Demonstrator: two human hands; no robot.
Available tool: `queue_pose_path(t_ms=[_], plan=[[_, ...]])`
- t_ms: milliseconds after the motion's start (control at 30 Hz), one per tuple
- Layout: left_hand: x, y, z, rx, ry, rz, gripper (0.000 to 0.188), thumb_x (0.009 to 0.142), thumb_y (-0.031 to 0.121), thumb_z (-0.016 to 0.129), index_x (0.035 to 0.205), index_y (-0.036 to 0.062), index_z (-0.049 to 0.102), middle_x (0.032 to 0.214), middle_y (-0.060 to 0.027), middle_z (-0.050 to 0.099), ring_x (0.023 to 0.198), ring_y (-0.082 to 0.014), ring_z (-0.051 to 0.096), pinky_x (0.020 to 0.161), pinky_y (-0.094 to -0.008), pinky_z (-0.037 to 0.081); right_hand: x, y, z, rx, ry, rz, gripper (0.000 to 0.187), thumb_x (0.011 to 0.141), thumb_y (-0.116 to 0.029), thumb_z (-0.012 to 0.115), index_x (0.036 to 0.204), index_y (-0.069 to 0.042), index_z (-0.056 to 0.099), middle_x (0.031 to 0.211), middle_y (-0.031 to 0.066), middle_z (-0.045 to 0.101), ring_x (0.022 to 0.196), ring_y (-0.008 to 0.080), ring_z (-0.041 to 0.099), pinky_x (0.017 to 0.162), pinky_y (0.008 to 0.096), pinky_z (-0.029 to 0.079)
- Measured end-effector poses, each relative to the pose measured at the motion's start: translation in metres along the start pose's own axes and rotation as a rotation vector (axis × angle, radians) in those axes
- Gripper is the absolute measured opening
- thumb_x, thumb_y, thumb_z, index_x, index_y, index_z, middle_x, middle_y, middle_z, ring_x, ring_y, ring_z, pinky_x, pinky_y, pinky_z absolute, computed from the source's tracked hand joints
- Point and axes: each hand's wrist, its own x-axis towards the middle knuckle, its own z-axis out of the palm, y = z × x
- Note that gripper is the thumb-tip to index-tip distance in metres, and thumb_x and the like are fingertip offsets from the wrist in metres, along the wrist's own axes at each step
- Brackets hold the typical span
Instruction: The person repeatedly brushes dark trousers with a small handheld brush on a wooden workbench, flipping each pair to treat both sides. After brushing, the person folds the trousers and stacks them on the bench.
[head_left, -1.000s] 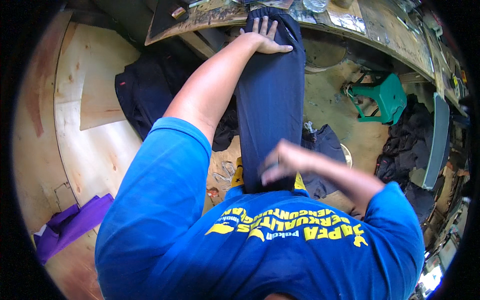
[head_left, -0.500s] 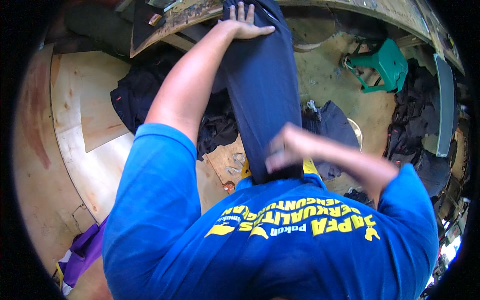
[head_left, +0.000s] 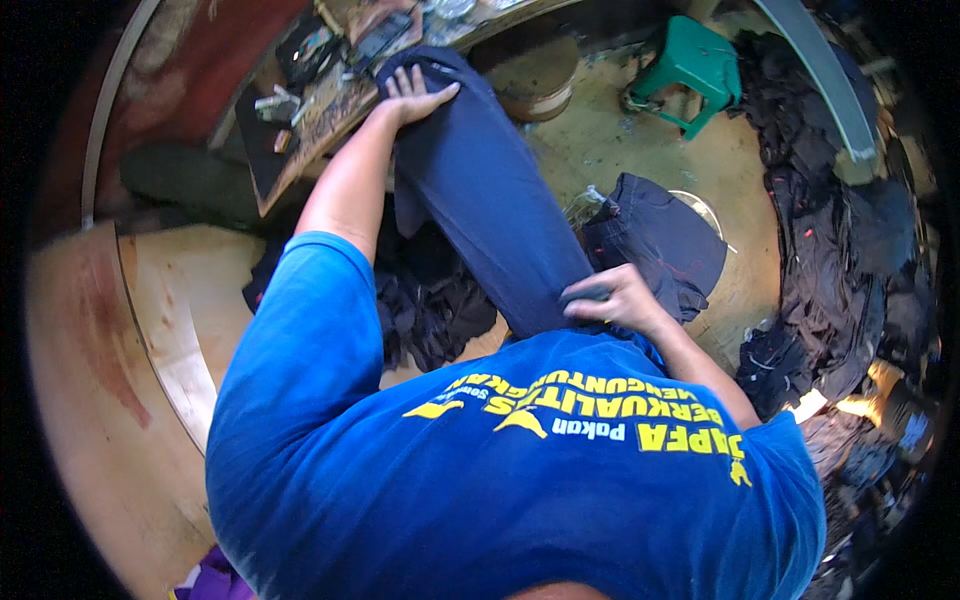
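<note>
A long dark navy cloth (head_left: 490, 190), shaped like a trouser leg, runs from the worktable at the far end down to my body. My left hand (head_left: 415, 97) lies on its far end, fingers spread and pressing it flat. Close to my body, my right hand (head_left: 622, 300) is closed at the right edge of the cloth. Between its thumb and fingers is a small dark, rounded piece (head_left: 588, 294) that I cannot identify. My shirt hides the near end of the cloth.
A cluttered wooden worktable (head_left: 330, 125) stands at the far left. Beyond the cloth is a green plastic stool (head_left: 690, 70). Dark garments (head_left: 655, 240) lie to the right, with a long heap of clothes (head_left: 830, 250) farther over. More dark cloth (head_left: 430, 305) lies at left.
The view has turned, showing more of the worktable. My right hand, blurred over the cloth before, is now sharp at its right edge. My left hand stays flat on the far end.
</note>
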Motion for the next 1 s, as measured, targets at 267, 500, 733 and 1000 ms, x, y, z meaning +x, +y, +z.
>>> queue_pose_path(t_ms=[267,500,733,1000], plan=[[-0.117,0.032,0.108,-0.060,0.741,0.120,0.103,0.101,0.085,0.040,0.176,0.0143,0.028,0.184,-0.0136,0.019,0.170,-0.0354,0.014,0.131,-0.0718,0.012,-0.038,0.050,0.083,-0.511,0.713,-0.175,0.061,0.092,-0.026,0.087,0.147,-0.011,0.063,0.148,0.0209,0.064,0.139,0.0367,0.062,0.116,0.0430,0.050],[-0.256,0.033,0.153,-0.068,0.906,0.399,0.111,0.087,0.084,0.068,0.169,0.0130,0.043,0.180,-0.0154,0.027,0.169,-0.0396,0.014,0.131,-0.0698,0.009,-0.243,0.141,0.124,-0.652,0.583,0.544,0.059,0.088,-0.005,0.082,0.143,-0.018,0.063,0.129,0.0195,0.063,0.119,0.0445,0.066,0.100,0.0484,0.055],[-0.425,0.022,0.285,-0.445,0.330,0.849,0.031,0.086,0.024,0.085,0.100,0.0112,0.061,0.085,-0.0178,0.069,0.080,-0.0441,0.073,0.068,-0.0552,0.057,-0.325,0.178,0.048,-1.037,0.855,0.563,0.080,0.069,0.012,0.072,0.144,-0.013,0.060,0.136,0.0181,0.056,0.125,0.0452,0.061,0.106,0.0512,0.054],[-0.477,-0.156,0.382,-0.617,0.345,-0.050,0.033,0.095,0.018,0.062,0.127,0.0224,0.063,0.082,-0.0255,0.071,0.080,-0.0505,0.071,0.072,-0.0627,0.055,-0.176,0.166,0.037,-1.155,0.554,0.488,0.071,0.077,0.008,0.071,0.144,-0.014,0.061,0.139,0.0166,0.058,0.120,0.0453,0.067,0.101,0.0520,0.057]])
